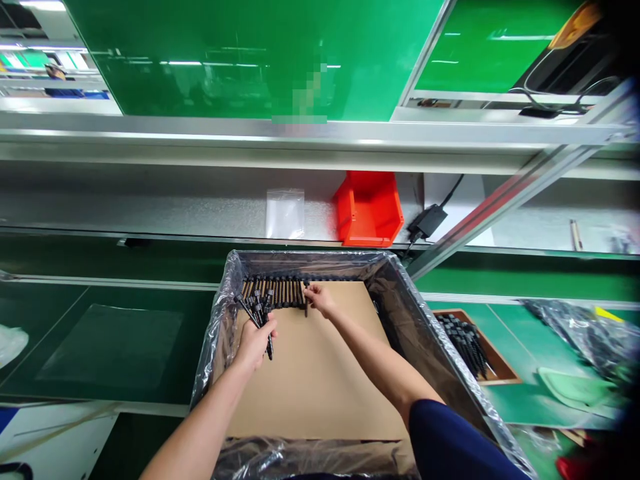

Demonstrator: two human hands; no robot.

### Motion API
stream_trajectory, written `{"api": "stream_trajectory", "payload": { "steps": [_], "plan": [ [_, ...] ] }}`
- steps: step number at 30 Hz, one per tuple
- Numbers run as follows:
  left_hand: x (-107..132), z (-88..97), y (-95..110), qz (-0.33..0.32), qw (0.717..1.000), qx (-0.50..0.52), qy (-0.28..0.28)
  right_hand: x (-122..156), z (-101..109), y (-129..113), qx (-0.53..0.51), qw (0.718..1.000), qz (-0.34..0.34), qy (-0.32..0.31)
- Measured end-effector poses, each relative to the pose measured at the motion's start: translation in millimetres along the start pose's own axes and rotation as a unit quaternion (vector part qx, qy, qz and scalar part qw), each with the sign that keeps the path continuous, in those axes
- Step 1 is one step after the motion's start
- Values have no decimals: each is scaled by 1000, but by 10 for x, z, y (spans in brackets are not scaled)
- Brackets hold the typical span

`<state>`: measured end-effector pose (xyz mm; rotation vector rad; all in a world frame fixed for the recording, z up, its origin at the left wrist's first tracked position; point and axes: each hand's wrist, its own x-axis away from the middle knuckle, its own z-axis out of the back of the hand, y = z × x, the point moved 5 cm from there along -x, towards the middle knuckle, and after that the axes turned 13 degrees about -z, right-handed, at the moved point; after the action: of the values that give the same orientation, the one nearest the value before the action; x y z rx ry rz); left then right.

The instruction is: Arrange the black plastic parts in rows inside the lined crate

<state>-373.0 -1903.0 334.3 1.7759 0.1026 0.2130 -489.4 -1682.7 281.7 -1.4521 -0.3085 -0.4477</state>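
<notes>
Here the left hand (255,343) is closed around a bunch (257,308) of bolts, heads up for easy picking; the right hand (320,299) pinches one bolt (306,305) at the end of the row (275,291).

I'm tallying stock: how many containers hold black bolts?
2. The plastic-lined box, with a row of bolts along its far wall where the right hand pinches one, and a brown tray on the bench to its right. The left hand grips a bunch. Others may be hidden.
</notes>
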Motion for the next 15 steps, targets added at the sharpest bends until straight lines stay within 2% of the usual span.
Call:
{"api": "stream_trajectory", "payload": {
  "steps": [3,5,9,15],
  "plan": [
    [1,1,-22,-2,1000,-15,-8,-375,269,39,168,977,-8,132],
    [1,7,-36,-4,1000,-19,-7,-543,302,67,265,949,9,172],
    [1,22,-54,-9,999,-37,-6,-740,193,103,355,918,33,175],
    [4,16,-80,-4,999,-43,-12,-815,66,33,360,917,43,165]
  ]
}}
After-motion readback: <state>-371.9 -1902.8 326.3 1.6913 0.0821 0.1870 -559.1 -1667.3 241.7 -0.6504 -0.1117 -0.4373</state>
